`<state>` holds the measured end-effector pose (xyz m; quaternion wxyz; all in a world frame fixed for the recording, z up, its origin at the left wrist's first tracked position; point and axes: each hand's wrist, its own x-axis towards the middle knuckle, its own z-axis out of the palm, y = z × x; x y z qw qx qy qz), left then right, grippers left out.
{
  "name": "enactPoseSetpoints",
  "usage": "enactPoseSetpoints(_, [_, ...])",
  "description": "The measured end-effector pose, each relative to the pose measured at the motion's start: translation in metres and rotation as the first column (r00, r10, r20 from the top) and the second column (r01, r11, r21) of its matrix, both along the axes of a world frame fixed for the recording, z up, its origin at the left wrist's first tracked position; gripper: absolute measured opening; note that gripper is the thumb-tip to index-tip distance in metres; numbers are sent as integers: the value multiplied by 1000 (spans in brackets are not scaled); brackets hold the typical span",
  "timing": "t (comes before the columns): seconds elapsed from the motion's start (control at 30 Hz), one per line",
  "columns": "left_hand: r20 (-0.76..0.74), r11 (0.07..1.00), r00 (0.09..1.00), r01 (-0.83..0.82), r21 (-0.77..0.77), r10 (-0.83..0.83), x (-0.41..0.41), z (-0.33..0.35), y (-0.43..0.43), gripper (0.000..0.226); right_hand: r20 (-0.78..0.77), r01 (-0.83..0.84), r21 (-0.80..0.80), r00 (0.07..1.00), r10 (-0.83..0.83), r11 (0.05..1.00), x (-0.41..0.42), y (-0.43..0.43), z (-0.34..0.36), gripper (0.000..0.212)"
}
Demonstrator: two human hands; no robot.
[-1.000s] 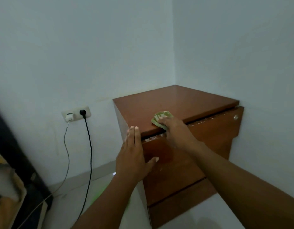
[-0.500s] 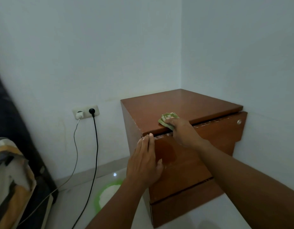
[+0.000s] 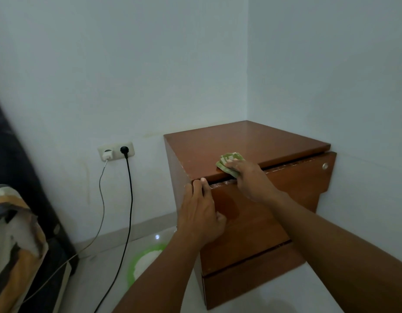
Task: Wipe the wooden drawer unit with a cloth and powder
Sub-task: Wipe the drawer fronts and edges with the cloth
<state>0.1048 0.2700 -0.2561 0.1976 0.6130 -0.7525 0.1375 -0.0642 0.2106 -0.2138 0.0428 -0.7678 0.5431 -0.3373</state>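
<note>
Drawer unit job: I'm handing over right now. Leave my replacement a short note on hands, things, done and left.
Right hand holds the green cloth on the front edge of the drawer unit top.
Left hand, empty, rests flat on the unit's front left corner, fingertips at the gap under the top.
Green bowl of white powder sits on the floor left of the unit.
Done: cannot tell how much is wiped.
Left: likely the drawer fronts and side panel.
</note>
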Motion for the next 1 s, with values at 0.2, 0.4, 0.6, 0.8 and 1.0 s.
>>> enactPoseSetpoints(0.2, [65,1000,998,-12,13,11,2,13,-2,85,18,-4,3,1000,3,1000,-5,4,-1,48])
enactPoseSetpoints(0.4, [-14,999,1000,-15,34,16,-2,10,2,92,47,-3,45,999,1,999,-19,7,0,48])
enactPoseSetpoints(0.6, [-137,999,990,-28,-31,24,4,4,10,94,83,-112,-97,989,121,989,-12,47,-11,44])
enactPoseSetpoints(0.8, [-192,998,981,-49,-47,39,26,13,19,84,-131,-274,-199,959,251,941,28,71,-46,67])
enactPoseSetpoints(1.0, [-115,998,992,51,-25,-53,25,24,21,83,-237,-228,-241,956,170,943,18,61,-52,72])
